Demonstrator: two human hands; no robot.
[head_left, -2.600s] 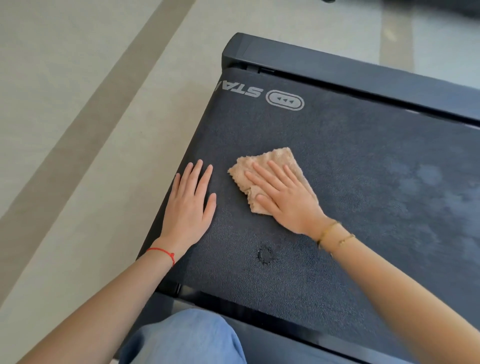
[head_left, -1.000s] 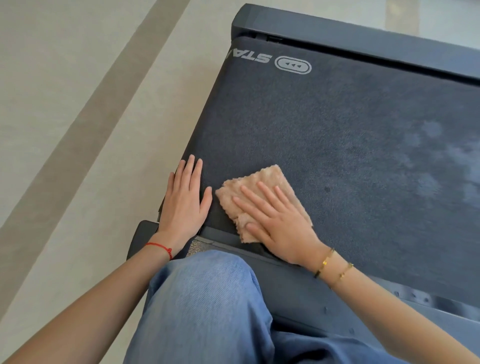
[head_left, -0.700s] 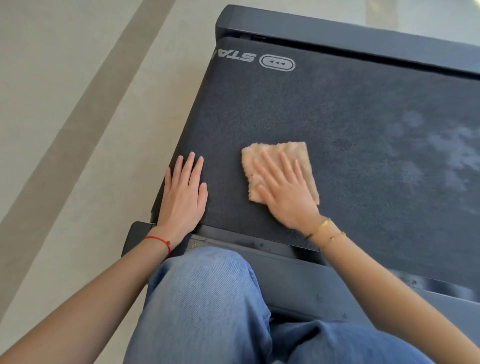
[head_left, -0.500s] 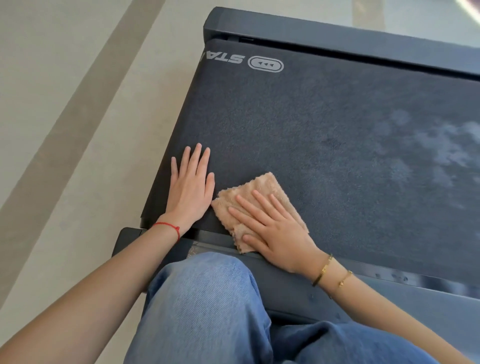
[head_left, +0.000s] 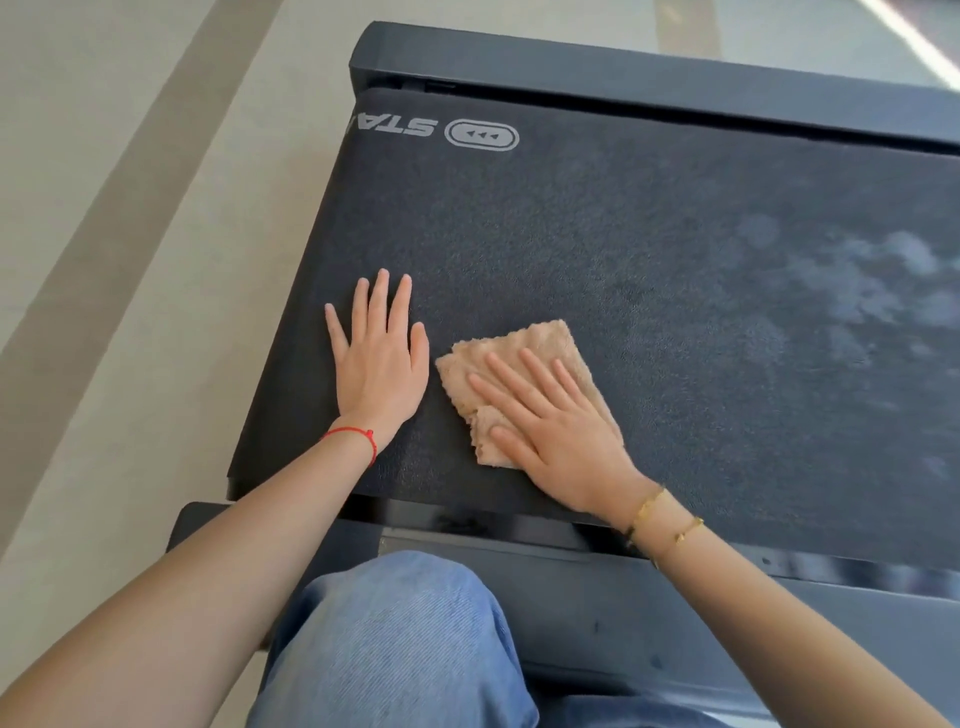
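Beige cloth (head_left: 524, 353), one; two flat hands.

Bright, even daylight, soft shadows, pale sheen at right, mild wide-angle bending at edges.

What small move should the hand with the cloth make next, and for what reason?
Probably slide the cloth rightward: the right hand presses it flat near the left hand, while pale smudges show on the belt further right.
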